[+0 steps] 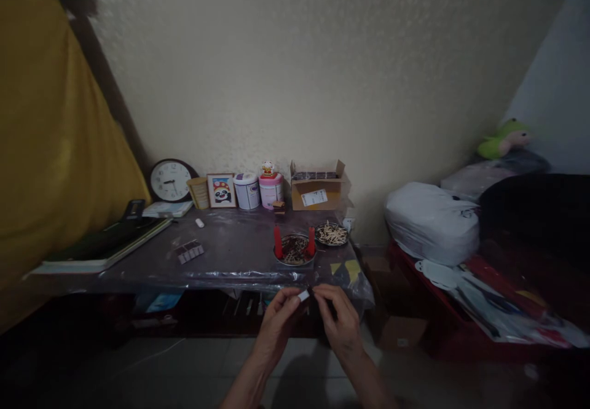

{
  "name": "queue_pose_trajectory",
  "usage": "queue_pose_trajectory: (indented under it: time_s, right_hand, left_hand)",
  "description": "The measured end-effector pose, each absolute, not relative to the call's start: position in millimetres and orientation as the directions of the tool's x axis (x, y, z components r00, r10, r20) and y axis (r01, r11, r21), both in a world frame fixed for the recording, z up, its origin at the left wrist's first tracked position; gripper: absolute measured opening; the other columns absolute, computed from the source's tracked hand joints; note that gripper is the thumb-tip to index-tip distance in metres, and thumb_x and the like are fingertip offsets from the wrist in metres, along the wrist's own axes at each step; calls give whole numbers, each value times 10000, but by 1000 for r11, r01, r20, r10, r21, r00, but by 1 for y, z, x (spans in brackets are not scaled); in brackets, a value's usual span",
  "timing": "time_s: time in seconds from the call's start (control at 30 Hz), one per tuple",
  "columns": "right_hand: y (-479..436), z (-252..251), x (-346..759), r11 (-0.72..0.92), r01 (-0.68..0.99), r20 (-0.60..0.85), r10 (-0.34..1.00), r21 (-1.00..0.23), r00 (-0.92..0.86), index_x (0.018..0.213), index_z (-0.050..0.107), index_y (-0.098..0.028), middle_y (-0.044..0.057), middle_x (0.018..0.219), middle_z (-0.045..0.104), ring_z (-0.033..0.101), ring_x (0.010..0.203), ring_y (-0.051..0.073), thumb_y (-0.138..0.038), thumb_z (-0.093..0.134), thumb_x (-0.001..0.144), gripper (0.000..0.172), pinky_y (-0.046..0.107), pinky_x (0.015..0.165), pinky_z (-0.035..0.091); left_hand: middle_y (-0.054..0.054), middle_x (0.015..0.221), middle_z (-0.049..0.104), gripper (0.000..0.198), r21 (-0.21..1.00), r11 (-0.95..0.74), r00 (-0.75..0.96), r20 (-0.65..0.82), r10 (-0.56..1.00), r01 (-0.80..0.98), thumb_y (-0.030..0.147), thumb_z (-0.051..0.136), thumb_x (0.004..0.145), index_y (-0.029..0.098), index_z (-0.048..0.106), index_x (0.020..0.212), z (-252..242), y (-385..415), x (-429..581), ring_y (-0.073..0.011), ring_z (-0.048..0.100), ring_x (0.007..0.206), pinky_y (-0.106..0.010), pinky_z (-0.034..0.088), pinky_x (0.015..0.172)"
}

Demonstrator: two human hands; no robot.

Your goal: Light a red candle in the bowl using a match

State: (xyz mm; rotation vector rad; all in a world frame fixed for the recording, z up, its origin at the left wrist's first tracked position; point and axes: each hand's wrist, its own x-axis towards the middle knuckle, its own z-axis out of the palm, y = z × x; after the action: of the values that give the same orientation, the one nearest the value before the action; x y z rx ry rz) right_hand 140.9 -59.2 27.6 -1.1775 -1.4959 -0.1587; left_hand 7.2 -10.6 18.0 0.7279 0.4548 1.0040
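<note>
In front of the table's near edge, my left hand [279,320] is closed around a small white matchbox [303,295], its pale face turned up. Close to its right end, my right hand [340,320] has thumb and fingers pinched together; what they hold is too small and dark to make out. Just beyond the hands stands a round dish [295,263] of used matches, with a red candle [278,242] upright at its left and another red candle [311,241] at its right. A plate of loose matches [331,234] lies behind it to the right.
Plastic film covers the table [230,243]. Small boxes [190,251] lie at left. Along the wall stand a clock [170,180], a picture frame [222,190], two tins [247,191] and an open carton [317,194]. A white bag [431,222] sits at right.
</note>
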Motion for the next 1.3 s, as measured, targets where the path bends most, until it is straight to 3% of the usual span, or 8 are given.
queue_pose_trajectory:
  time_s: [0.83, 1.03, 1.2, 1.3]
  right_hand:
    - [-58, 28, 143, 493, 718, 817, 546, -491, 184, 904, 595, -210, 55, 893, 653, 618, 870, 177, -155, 501, 855, 119, 319, 780, 504]
    - [-55, 28, 146, 472, 754, 819, 555, -457, 149, 881, 599, -213, 56, 861, 649, 617, 835, 177, -167, 486, 860, 124, 327, 753, 509]
    - [-63, 43, 142, 499, 754, 866, 467, -426, 180, 907, 592, -218, 63, 874, 656, 619, 837, 187, -154, 493, 852, 131, 344, 743, 505]
    - [-61, 40, 143, 522, 772, 863, 501, -363, 67, 922, 594, -227, 59, 882, 663, 617, 836, 190, -135, 483, 852, 161, 355, 745, 501]
  left_hand:
    - [-33, 799, 676, 226, 748, 288, 416, -17, 909, -599, 278, 735, 631, 168, 645, 806, 22, -11, 8, -150, 608, 752, -288, 438, 769]
    - [-40, 810, 671, 236, 757, 270, 415, 2, 910, -595, 279, 725, 643, 162, 634, 826, 21, -10, 9, -158, 610, 765, -299, 442, 775]
    - [-39, 808, 679, 228, 758, 271, 404, -10, 915, -593, 300, 728, 637, 172, 640, 803, 21, -9, 8, -162, 617, 773, -298, 441, 787]
    - [-35, 801, 677, 220, 757, 261, 407, 6, 914, -599, 290, 723, 643, 174, 635, 808, 21, -9, 7, -163, 619, 779, -296, 443, 789]
